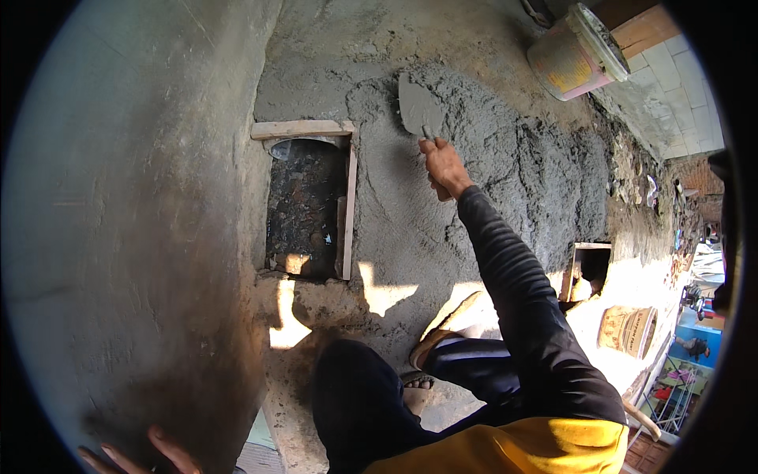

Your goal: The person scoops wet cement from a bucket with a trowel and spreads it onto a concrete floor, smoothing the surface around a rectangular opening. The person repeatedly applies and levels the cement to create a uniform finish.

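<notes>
My right hand is stretched forward and grips the handle of a steel trowel. The trowel blade lies flat on a spread of wet grey mortar on the floor. My left hand shows only its fingers at the lower left edge, spread flat against a rough plastered wall. It holds nothing. I crouch with dark trousers, a yellow shirt and a sandalled foot on the mortar's near edge.
A rectangular hole framed with wooden boards opens left of the mortar. A smaller framed hole lies to the right. A plastic bucket stands at the top right, another bucket at right. Tiled floor sits at the far top right.
</notes>
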`<state>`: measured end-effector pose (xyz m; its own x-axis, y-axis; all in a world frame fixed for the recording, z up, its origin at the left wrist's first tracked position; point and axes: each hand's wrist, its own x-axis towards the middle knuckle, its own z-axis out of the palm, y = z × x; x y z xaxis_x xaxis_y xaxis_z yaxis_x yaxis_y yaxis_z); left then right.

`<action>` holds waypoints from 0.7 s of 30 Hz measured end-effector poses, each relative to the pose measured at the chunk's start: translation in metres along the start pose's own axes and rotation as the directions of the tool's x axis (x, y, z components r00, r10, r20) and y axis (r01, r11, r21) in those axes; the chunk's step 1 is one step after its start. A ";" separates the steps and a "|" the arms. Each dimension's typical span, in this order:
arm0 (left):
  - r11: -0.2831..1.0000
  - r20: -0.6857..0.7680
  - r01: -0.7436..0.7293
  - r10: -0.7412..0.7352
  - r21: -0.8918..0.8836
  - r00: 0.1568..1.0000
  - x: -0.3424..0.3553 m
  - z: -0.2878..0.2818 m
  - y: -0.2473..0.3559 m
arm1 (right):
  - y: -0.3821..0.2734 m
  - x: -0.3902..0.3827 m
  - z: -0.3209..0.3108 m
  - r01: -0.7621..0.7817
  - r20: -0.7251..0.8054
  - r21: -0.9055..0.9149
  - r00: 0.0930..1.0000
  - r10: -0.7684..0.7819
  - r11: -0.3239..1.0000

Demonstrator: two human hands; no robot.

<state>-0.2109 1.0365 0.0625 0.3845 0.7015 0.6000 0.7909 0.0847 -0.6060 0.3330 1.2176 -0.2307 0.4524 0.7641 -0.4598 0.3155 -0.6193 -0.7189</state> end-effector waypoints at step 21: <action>0.981 0.178 -0.075 0.043 0.178 0.983 0.014 -0.001 0.011 | -0.004 0.131 0.007 0.250 -0.197 -0.220 0.936 -0.293 0.943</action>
<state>-0.1963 1.0459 0.0647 0.3270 0.8193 0.4710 0.6626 0.1567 -0.7324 0.3849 1.3214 -0.2919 0.4947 0.8612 -0.1166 0.5938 -0.4329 -0.6783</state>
